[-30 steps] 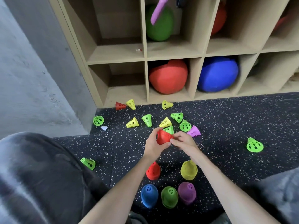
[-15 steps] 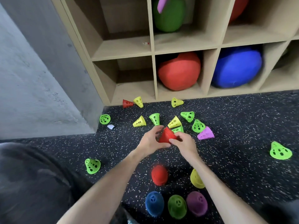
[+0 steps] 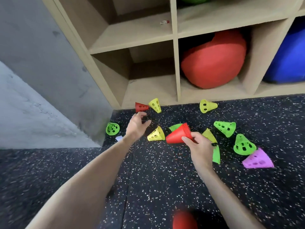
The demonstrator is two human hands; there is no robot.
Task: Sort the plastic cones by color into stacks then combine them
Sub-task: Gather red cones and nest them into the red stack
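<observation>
My right hand [image 3: 198, 147] grips a nested stack of red cones [image 3: 177, 135] lying sideways above the floor. My left hand [image 3: 137, 124] is stretched forward, fingers loosely spread, holding nothing, just short of a single red cone [image 3: 141, 107] lying by the shelf base. Yellow cones [image 3: 156, 134] [image 3: 155, 105] [image 3: 207, 105] and green cones [image 3: 112, 128] [image 3: 225, 128] [image 3: 243, 145] lie scattered on the speckled floor. A purple cone [image 3: 257, 159] lies at the right. Another red cone stack [image 3: 184, 219] shows blurred at the bottom edge.
A wooden cubby shelf [image 3: 175, 66] stands at the back, with a red cushion [image 3: 214, 58] and a blue cushion [image 3: 290, 53] in its lower compartments. A grey wall [image 3: 33, 80] closes off the left. A small white scrap [image 3: 119, 138] lies near my left wrist.
My left hand has let go of the red stack and reached forward-left toward the lone red cone. My right hand now holds the stack alone. The view has moved closer to the shelf.
</observation>
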